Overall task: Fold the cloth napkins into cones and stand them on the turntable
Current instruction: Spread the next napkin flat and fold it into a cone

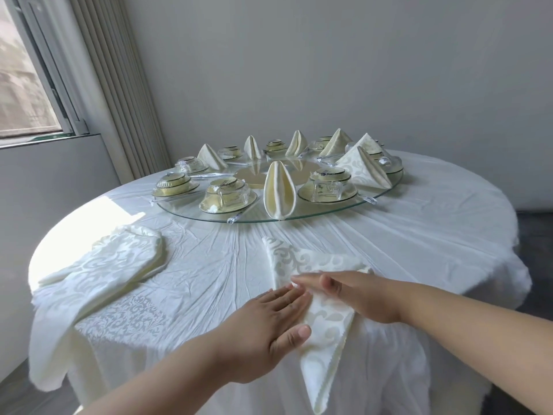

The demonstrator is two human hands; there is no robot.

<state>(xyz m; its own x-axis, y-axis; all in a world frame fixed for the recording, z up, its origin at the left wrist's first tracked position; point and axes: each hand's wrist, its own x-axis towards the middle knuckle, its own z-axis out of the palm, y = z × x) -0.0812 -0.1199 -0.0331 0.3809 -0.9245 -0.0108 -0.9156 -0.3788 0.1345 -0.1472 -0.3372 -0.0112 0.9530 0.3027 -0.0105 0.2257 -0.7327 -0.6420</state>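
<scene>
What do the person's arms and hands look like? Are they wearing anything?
Both arms are bare as far as the picture shows: no sleeves in view. The left hand and the right hand wear no gloves, and no rings, watch or bracelets show. The fingernails are short and plain.

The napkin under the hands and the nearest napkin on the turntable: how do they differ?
The napkin under the hands lies flat on the tablecloth; the nearest turntable napkin stands upright on the glass turntable. The first is only partly folded, one corner hanging over the table edge; the second is a finished cone. The left hand and right hand press the first; nothing touches the second. Both are cream cloth.
</scene>
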